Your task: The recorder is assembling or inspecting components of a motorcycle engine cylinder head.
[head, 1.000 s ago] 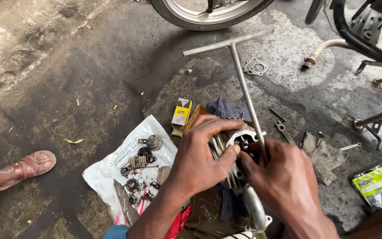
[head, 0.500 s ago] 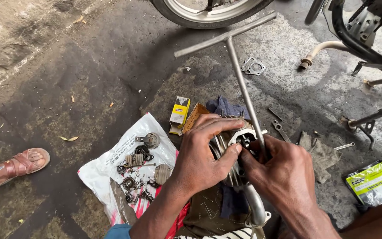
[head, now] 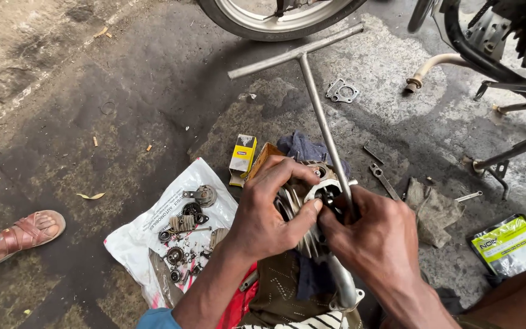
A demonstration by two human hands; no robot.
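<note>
Left hand (head: 263,222) clamps the finned engine part (head: 302,210), fingers (head: 287,170) curled over its top, thumb pressing the side. Right hand (head: 375,234) fingers wrapped tight on the T-handle wrench (head: 321,116) shaft, seated in the part. Part sits over rags on the floor, beside the white bag (head: 135,244) of small parts.

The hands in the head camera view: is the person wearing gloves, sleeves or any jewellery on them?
No gloves: the left hand and the right hand are both bare, and the forearms are uncovered as far as the picture shows. No ring, watch or bracelet is visible. The fingers look smudged with dark grime. At the bottom edge, by the left elbow, a bit of blue cloth shows; it may be a sleeve, though that is uncertain.
</note>
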